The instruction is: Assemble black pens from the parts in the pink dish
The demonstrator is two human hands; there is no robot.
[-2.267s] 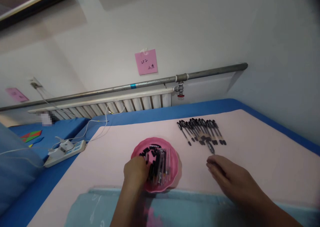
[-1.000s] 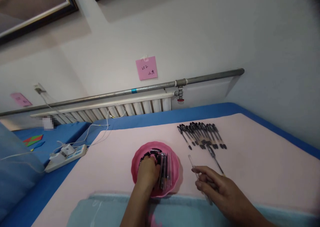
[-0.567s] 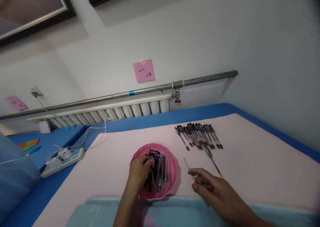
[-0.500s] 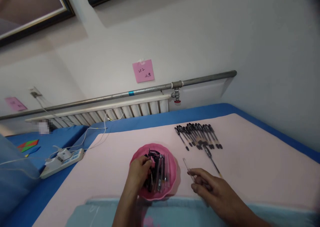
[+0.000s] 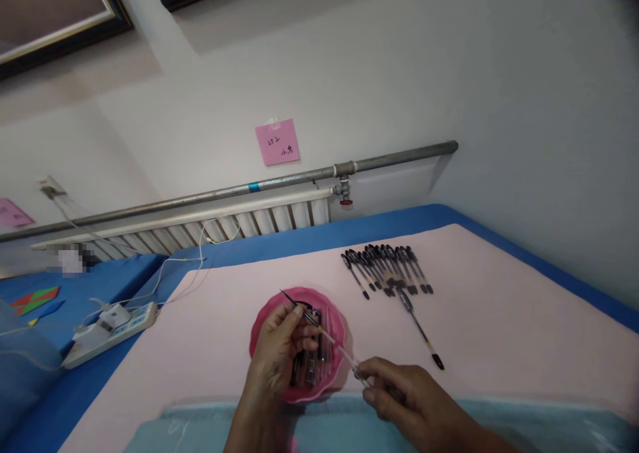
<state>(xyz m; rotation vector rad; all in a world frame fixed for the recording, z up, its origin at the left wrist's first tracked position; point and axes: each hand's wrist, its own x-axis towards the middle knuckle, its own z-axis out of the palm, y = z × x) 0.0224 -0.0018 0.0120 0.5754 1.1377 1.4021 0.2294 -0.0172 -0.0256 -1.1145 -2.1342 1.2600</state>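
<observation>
My left hand [image 5: 282,343], above the pink bowl, pinches a dark pen refill [image 5: 313,321] with a clear tail slanting down to the right. In my right hand [image 5: 399,393] is a clear pen barrel [image 5: 352,361], its end close to the refill's tail; whether they touch I cannot tell. The pink scalloped bowl [image 5: 257,320] holds several clear tubes [image 5: 327,346] and black pen parts, partly hidden by my left hand. Beyond my right hand lie several capped black pens [image 5: 387,263] in a row, with one more pen [image 5: 419,326] in front of them.
A pale pink cloth [image 5: 499,320] covers the blue table [image 5: 389,219]. At the left, a white power strip [image 5: 112,336] lies with plugs and cables. Flat coloured pieces [image 5: 37,301] rest on a blue surface farther left. Behind run a radiator [image 5: 259,220] and a pipe [image 5: 399,157].
My left hand has lifted the refill out of the bowl and tilted it rightward. My right hand has brought the barrel left toward it. The view has shifted slightly.
</observation>
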